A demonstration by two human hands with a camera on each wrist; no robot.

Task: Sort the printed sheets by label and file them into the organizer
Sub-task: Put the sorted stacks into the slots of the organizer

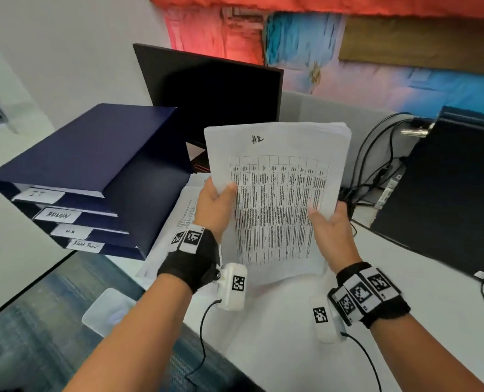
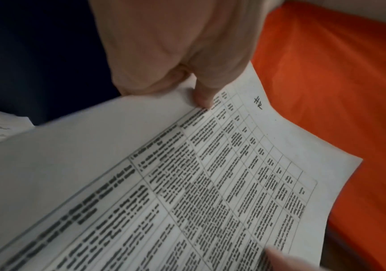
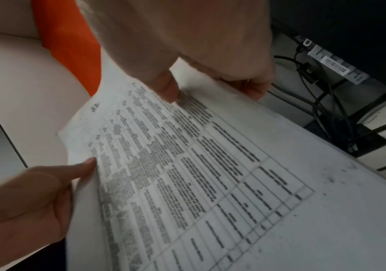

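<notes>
a stack of printed sheets is held up in the air above the white desk, tilted toward the person, the top page showing a dense table with "hr" handwritten above it. the left hand grips the stack's left edge, thumb on the front and fingers behind; the right hand grips the right edge lower down in the same pinch. more printed sheets lie flat on the desk under the left hand. just left of them sits the dark blue organizer, its stacked slots tagged "it", "admin", "hr" and one blurred label. a dark monitor stands behind the stack, a second dark monitor at right, with black cables between.
</notes>
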